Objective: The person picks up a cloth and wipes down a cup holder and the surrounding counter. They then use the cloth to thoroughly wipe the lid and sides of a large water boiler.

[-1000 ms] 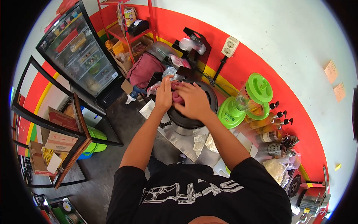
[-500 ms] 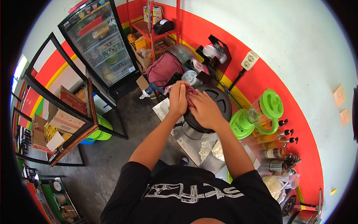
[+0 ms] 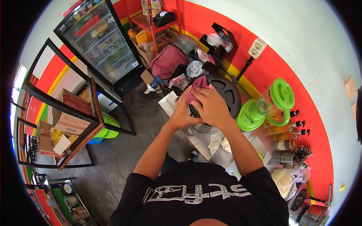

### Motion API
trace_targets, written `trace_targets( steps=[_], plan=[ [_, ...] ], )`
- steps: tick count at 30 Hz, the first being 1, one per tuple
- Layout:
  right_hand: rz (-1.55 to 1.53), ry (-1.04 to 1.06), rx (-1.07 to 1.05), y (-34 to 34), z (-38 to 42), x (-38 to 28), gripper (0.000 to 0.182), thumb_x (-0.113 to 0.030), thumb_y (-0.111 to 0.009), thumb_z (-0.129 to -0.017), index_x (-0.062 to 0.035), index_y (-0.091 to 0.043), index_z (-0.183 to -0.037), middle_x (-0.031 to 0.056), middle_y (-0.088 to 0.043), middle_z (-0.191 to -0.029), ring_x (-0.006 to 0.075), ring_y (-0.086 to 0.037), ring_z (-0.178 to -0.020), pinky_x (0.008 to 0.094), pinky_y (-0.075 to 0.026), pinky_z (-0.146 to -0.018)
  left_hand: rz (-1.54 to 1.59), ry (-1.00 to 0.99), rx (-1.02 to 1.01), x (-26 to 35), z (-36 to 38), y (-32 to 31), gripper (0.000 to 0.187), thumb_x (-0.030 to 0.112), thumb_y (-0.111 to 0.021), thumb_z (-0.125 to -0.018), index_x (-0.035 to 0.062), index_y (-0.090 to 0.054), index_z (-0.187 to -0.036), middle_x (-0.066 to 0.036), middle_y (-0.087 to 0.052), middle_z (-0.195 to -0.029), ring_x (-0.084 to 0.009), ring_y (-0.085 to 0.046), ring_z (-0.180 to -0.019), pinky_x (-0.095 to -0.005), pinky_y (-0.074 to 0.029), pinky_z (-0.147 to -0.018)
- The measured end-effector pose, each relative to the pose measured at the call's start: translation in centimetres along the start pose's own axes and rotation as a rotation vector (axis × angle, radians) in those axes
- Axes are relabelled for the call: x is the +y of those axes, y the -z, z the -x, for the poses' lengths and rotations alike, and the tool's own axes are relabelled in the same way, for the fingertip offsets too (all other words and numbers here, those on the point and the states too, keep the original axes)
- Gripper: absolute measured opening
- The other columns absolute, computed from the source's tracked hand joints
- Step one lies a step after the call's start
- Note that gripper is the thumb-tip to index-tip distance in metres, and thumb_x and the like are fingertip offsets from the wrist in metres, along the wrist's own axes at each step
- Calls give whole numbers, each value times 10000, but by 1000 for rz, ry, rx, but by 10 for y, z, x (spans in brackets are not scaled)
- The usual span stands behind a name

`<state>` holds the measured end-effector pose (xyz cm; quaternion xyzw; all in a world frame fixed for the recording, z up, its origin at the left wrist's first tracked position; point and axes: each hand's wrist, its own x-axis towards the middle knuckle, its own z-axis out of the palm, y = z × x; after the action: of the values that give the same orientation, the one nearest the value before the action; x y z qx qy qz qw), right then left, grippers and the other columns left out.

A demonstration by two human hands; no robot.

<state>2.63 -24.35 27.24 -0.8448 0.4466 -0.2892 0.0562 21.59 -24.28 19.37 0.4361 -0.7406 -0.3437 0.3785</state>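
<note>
A dark red cloth (image 3: 201,83) is bunched on the black lid (image 3: 225,93) of a large round pot. My right hand (image 3: 212,106) holds the cloth against the lid, its fingers bent over it. To its left, my left hand (image 3: 182,115) is at the lid's near-left edge, fingers extended beside the cloth and thumb stretched toward my right hand. The fingertips of that hand are partly hidden. Crumpled clear plastic (image 3: 215,143) lies on the metal table (image 3: 196,140) just in front of the pot.
Right of the pot stands a green blender (image 3: 250,115), with pump bottles (image 3: 281,130) beyond. Behind are a plastic-lidded container (image 3: 195,69) and a maroon bag (image 3: 168,62). A glass-door fridge (image 3: 103,43) and a wooden table with boxes (image 3: 73,122) stand left.
My left hand has shifted down and its thumb has spread toward the right hand. More of the cloth shows above my hands. The whole view has turned slightly.
</note>
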Motion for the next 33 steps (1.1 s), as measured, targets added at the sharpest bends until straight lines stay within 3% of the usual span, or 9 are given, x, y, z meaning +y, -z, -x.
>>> trace_targets(
  steps=[5,8,11,13,20,24,25,29,33],
  plan=[
    [-382,135,-363,32,21,8,332,-104,-713,-902,9,-715,-1214,167,-709,-1327,335,-623,-1323,518,-333,-1268,-47,11,-17,30,0,12,1404,438,-1028,-542,92,-270,-1672,-203,-192,-1743,-410,-209,-1611,-510,-223,-1301],
    [-512,67,-355,48,18,37,317,-74,-699,-921,-25,-728,-1233,144,-709,-1351,346,-616,-1339,539,-346,-1257,-49,18,-66,30,0,19,1370,466,-1028,-534,138,-328,-1664,-167,-170,-1764,-398,-191,-1623,-538,-222,-1299],
    [-274,-75,-46,23,8,50,358,-144,-685,-945,16,-701,-1265,183,-694,-1362,376,-610,-1335,538,-391,-1216,-248,-4,-99,23,0,22,1351,702,-942,-534,221,-368,-1658,-125,-177,-1775,-418,-215,-1605,-627,-253,-1238],
    [-18,-173,128,4,4,43,418,-251,-674,-977,26,-686,-1290,196,-667,-1396,373,-583,-1360,518,-411,-1198,-257,1,-82,17,3,18,1358,707,-939,-530,216,-366,-1658,-118,-192,-1773,-414,-228,-1601,-618,-255,-1240],
    [78,41,-9,19,30,-1,441,-289,-719,-943,-14,-704,-1287,144,-628,-1469,328,-508,-1449,505,-357,-1239,-454,-68,-31,24,1,30,1284,683,-936,-535,177,-451,-1611,-101,-319,-1733,-389,-309,-1564,-580,-302,-1237],
    [-202,151,-290,44,52,30,364,-106,-709,-886,-93,-757,-1246,83,-644,-1471,320,-464,-1495,531,-328,-1256,-576,-87,-20,41,-4,36,1111,543,-948,-590,246,-520,-1572,-74,-361,-1718,-383,-333,-1551,-567,-338,-1229],
    [-331,166,-360,49,57,37,375,-44,-695,-866,-119,-776,-1224,62,-651,-1469,314,-447,-1511,541,-317,-1261,-556,-71,-64,45,-5,39,1054,457,-935,-624,228,-526,-1568,-60,-366,-1719,-386,-342,-1545,-553,-353,-1228],
    [-334,49,-398,62,54,29,398,18,-660,-836,-132,-799,-1178,53,-663,-1454,302,-433,-1526,566,-299,-1264,-429,-205,-30,24,-8,30,1064,454,-949,-625,146,-525,-1551,-73,-375,-1716,-401,-364,-1526,-516,-362,-1232],
    [-18,56,-192,22,35,0,390,-162,-718,-910,-161,-738,-1299,40,-664,-1451,315,-428,-1528,569,-308,-1254,-314,-283,-43,27,-6,29,1189,525,-980,-575,6,-489,-1526,-112,-394,-1698,-436,-382,-1501,-518,-360,-1230]
  ],
)
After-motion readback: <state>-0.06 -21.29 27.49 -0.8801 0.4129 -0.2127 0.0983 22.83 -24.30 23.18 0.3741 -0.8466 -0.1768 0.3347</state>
